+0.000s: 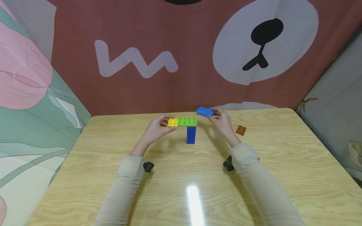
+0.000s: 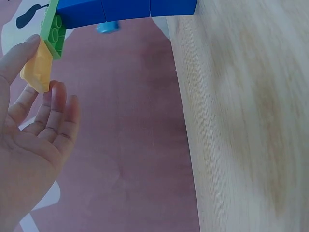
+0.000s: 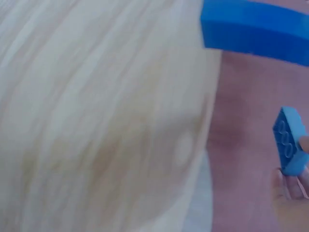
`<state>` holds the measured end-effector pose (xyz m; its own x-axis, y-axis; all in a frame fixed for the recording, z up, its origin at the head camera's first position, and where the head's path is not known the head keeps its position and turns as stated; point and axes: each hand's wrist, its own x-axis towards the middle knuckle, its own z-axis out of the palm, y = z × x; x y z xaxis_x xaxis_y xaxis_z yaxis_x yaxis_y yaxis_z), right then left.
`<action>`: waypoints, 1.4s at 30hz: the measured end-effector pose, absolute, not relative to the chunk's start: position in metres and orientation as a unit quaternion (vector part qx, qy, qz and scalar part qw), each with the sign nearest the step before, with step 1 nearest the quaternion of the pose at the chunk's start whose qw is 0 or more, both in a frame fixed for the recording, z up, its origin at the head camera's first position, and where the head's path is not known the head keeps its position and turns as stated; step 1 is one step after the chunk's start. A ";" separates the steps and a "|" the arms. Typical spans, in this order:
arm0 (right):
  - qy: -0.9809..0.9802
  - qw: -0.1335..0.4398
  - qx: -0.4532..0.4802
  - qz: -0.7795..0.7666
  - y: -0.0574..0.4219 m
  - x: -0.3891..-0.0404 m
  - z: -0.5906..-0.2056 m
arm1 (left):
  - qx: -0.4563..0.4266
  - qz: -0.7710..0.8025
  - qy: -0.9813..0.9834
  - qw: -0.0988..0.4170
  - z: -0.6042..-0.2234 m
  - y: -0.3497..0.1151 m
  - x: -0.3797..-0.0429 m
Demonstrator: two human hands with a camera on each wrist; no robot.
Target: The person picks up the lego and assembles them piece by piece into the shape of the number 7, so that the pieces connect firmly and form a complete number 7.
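Note:
A column of dark blue bricks point(image 1: 191, 135) stands upright on the table, topped by a long green brick point(image 1: 187, 121) that juts out to the left. Between thumb and fingers, my left hand point(image 1: 154, 130) pinches a yellow brick point(image 2: 37, 67) right at the green brick's left end. My right hand point(image 1: 223, 123) holds a lighter blue brick point(image 1: 205, 111) by its right end, raised to the right of the column. Hollow tubes on this brick's underside show in the right wrist view, where most of the hand is out of frame.
An orange-brown brick point(image 1: 241, 130) lies on the wooden table point(image 1: 169, 194), right of my right hand. Behind the table's far edge hangs a brown printed cloth point(image 1: 158, 94). Black wrist cameras sit at both cuffs.

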<state>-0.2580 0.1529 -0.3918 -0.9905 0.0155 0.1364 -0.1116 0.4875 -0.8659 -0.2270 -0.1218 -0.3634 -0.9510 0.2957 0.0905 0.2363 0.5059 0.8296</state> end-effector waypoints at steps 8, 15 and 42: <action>-0.801 0.117 0.045 0.585 0.134 -0.244 -0.371 | 0.159 0.474 0.866 0.024 -0.365 -0.123 -0.227; -0.797 0.102 0.108 0.585 0.120 -0.231 -0.363 | 0.157 0.469 0.869 0.022 -0.364 -0.124 -0.226; -0.846 0.069 0.208 0.486 0.090 -0.220 -0.362 | 0.148 0.475 0.867 0.036 -0.363 -0.123 -0.230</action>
